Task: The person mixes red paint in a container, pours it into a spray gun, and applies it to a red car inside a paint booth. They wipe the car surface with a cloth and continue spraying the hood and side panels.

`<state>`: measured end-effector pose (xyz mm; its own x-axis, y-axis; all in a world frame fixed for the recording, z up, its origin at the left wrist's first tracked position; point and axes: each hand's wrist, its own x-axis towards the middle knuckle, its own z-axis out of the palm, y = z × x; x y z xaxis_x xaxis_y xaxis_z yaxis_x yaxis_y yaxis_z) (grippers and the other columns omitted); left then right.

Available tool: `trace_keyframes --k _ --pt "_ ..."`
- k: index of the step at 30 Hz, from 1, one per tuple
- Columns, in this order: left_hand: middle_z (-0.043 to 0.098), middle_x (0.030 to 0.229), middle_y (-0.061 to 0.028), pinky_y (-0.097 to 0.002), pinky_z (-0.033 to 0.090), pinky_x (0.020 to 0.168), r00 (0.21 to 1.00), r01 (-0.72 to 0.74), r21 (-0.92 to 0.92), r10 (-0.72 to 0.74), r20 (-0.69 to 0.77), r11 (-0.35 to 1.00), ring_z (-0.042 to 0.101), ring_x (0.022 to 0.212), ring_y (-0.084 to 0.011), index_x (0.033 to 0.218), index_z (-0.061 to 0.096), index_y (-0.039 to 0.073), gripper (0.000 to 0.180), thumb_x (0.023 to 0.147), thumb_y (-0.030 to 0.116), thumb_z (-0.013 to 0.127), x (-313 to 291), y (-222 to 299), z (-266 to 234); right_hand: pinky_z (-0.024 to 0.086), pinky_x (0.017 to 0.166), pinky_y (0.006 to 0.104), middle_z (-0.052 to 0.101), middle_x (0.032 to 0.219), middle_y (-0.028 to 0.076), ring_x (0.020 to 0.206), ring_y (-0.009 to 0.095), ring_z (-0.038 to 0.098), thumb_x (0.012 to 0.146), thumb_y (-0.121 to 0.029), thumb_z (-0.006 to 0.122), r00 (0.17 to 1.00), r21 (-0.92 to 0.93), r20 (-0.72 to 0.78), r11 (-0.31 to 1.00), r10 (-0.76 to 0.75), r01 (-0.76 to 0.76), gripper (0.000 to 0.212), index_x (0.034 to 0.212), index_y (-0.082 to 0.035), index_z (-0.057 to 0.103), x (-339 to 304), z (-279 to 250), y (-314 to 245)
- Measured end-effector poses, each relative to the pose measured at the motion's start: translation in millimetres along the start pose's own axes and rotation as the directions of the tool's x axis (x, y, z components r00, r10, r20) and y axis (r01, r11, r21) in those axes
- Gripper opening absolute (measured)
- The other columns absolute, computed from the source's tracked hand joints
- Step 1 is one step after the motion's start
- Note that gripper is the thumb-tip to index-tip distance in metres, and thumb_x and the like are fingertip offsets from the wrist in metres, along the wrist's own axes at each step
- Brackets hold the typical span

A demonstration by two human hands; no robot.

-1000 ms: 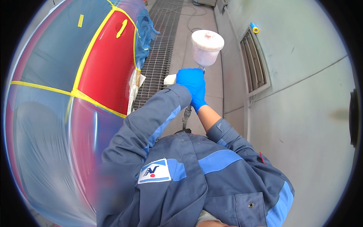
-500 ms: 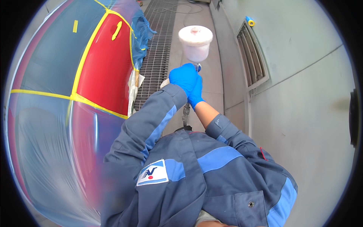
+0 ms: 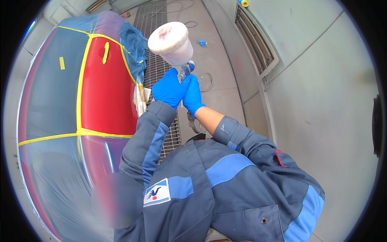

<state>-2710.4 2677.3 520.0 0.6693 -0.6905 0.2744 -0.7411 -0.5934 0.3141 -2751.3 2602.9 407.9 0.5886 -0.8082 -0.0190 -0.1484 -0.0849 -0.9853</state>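
Observation:
A spray gun (image 3: 185, 71) with a large white cup and lid (image 3: 171, 42) on top tilts left in front of me. My right hand (image 3: 193, 95), in a blue glove, is closed around its handle. My left hand (image 3: 168, 89), gloved likewise, is closed against the back of the gun and touches the right hand; its fingertips are partly hidden. Below the hands hangs a hose (image 3: 192, 122). To my left, a red door panel (image 3: 107, 88) with a yellow-taped handle (image 3: 106, 53) is framed by yellow masking tape (image 3: 80, 97).
Plastic sheeting (image 3: 50, 92) covers the car around the red panel. A floor grating (image 3: 151, 28) runs beside it. A thin hose (image 3: 171, 7) and a blue scrap (image 3: 202, 42) lie on the floor. On the right stands a wall (image 3: 318, 109) with a louvred vent (image 3: 254, 38).
Both hands and the spray gun have shifted left, toward the red panel, and the cup now leans left. My view has turned, so the red panel sits lower in it.

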Motion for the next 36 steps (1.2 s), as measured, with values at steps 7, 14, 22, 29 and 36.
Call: trace_keyframes --k 7,14,22,29,36 --pt "0.067 0.078 -0.0169 -0.0454 0.051 0.056 0.980 -0.135 0.140 0.111 0.167 0.981 0.067 0.067 -0.0354 0.087 0.065 0.005 0.045 0.097 0.044 0.043 14 -4 9 0.045 0.093 0.0481 0.054 0.122 0.029 0.112 0.043 0.056 0.097 -0.025 0.048 1.000 -0.071 0.028 0.997 -0.012 0.014 0.037 0.126 -0.002 0.045 7 0 12" --pt "0.068 0.084 -0.0169 -0.0480 0.051 0.061 0.977 0.082 0.028 -0.086 0.193 0.996 0.066 0.072 -0.0387 0.100 0.064 0.009 0.038 0.094 0.044 0.050 18 -3 18 0.046 0.087 0.0466 0.057 0.114 0.027 0.107 0.041 0.058 0.097 -0.025 0.049 0.998 0.105 0.054 0.994 0.020 -0.026 0.032 0.119 -0.002 0.048 11 1 13" --pt "0.067 0.077 -0.0191 -0.0456 0.051 0.058 0.997 0.062 0.008 -0.062 -0.045 0.998 0.067 0.067 -0.0375 0.083 0.070 0.006 0.052 0.095 0.050 0.044 19 0 23 0.047 0.086 0.0473 0.057 0.112 0.027 0.103 0.041 0.059 0.095 -0.026 0.053 0.994 0.233 0.064 0.968 0.084 -0.097 0.033 0.117 -0.003 0.048 19 3 16" --pt "0.067 0.077 -0.0186 -0.0448 0.051 0.056 0.994 0.073 -0.017 -0.074 -0.084 0.997 0.066 0.066 -0.0364 0.081 0.068 0.007 0.047 0.094 0.046 0.047 33 5 21 0.046 0.088 0.0465 0.057 0.113 0.026 0.104 0.038 0.059 0.096 -0.023 0.050 1.000 0.236 0.018 0.972 0.007 -0.011 0.030 0.118 -0.003 0.048 41 14 36" --pt "0.067 0.074 -0.0188 -0.0441 0.051 0.055 0.993 0.100 0.075 -0.104 0.056 0.992 0.067 0.065 -0.0351 0.077 0.067 0.006 0.047 0.094 0.046 0.048 49 9 31 0.046 0.088 0.0453 0.057 0.116 0.023 0.101 0.036 0.059 0.100 -0.026 0.041 0.991 0.301 0.089 0.946 0.100 -0.123 0.030 0.118 -0.003 0.049 63 14 50"
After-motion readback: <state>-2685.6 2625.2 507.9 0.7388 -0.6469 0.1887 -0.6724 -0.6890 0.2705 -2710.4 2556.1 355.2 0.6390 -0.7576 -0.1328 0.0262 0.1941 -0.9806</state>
